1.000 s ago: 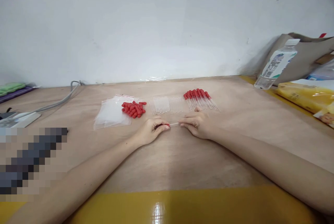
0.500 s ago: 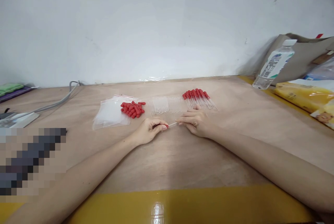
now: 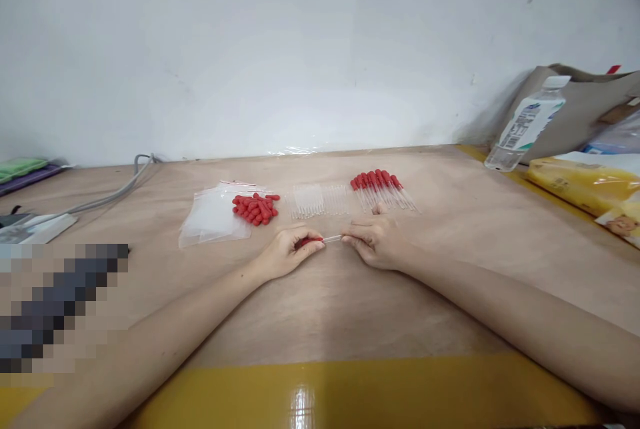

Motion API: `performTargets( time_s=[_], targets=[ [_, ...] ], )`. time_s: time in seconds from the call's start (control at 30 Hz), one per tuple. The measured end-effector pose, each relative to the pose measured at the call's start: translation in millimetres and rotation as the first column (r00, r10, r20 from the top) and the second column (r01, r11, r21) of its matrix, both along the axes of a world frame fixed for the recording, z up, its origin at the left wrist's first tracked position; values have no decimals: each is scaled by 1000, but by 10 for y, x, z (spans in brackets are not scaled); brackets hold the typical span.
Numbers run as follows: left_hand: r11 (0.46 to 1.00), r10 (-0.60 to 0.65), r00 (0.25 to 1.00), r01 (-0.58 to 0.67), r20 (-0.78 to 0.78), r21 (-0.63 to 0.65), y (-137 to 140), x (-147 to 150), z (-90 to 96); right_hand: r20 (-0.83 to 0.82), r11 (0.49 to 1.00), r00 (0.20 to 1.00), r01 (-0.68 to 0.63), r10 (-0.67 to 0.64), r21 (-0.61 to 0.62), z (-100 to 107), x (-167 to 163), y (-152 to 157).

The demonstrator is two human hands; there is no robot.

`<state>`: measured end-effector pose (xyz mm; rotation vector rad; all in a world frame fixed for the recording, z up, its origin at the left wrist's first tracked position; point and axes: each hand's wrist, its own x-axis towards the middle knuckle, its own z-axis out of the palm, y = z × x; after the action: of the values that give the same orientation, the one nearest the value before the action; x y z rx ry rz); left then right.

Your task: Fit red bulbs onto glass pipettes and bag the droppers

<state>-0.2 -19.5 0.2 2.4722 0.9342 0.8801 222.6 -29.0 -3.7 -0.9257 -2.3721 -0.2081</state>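
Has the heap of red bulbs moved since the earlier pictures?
No: the heap of red bulbs shows no visible shift in any direction against the clear bags beside it.

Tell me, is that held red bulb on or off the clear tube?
Seemingly on: in the left hand, the red bulb meets the end of the clear tube; how far in it goes is hidden.

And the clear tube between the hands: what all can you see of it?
The tube is thin and straight, glass or plastic by its look. It lies nearly level, nearer the viewer than the row of clear tubes. One end meets a red bulb pinched in the left hand; the right hand holds and hides the other end. How far it enters the bulb can't be seen.
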Motion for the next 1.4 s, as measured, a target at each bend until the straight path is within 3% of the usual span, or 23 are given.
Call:
performTargets(
  time_s=[0.33,0.6,0.73,0.9,1.0,1.1,1.27,1.33,1.4],
  targets=[
    [992,-38,998,43,-43,120,12,-11,-46,67,982,997,52,-41,-183,30,-75,-56],
    [981,-51,996,63,-73,185,19,-4,-92,20,922,998,67,-64,-382,22,-170,-63],
    [971,-69,994,87,-85,222,14,-12,-103,-23,842,995,68,-95,-535,94,-224,-84],
    [941,-115,987,145,-113,306,23,-14,-121,-138,677,986,-37,-95,-735,62,-232,-46],
    [927,-119,986,153,-117,343,28,6,-104,-146,659,986,-56,-83,-750,69,-219,-35],
    [955,-67,995,87,-80,285,28,8,-60,-98,666,992,-20,-79,-746,168,-182,-70],
    [984,148,988,-142,-51,113,78,-69,-21,-114,462,975,-13,-190,-887,377,49,32],
    [988,153,984,-150,-87,32,107,-91,-28,-218,481,936,-62,-275,-875,439,181,194],
    [992,124,987,-125,-102,3,123,-94,-40,-239,547,870,41,-431,-836,484,288,395]
  ],
)
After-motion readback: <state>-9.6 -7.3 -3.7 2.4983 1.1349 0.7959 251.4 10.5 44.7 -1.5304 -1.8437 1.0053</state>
